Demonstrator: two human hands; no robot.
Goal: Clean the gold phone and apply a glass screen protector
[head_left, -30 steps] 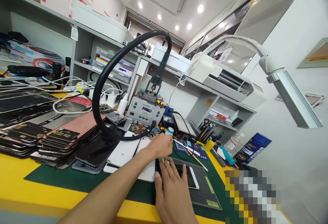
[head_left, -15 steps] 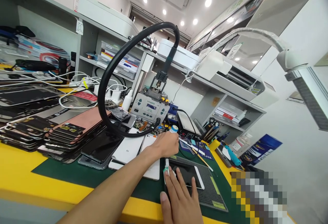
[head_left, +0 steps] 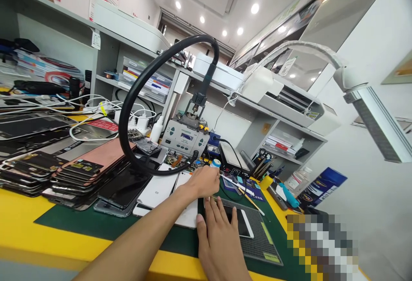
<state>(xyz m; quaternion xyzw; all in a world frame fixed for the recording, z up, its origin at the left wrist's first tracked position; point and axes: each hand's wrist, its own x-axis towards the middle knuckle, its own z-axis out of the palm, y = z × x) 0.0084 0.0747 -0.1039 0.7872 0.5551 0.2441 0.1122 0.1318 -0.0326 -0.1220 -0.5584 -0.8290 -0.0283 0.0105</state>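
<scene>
Yellow worktop (head_left: 58,234), near edge | phone (head_left: 244,223) on grey mat (head_left: 259,249), long axis left-right, right end edgeward | right hand (head_left: 221,240) nearer, fingers spread over its left part | left hand (head_left: 205,181) beyond, curled, cannot tell on what

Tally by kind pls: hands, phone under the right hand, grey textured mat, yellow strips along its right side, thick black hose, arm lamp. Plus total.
Left hand and right hand: 2
Phone, partly covered: 1
Grey textured mat: 1
Yellow strips: 2
Black hose: 1
Arm lamp: 1
Total: 8
</scene>
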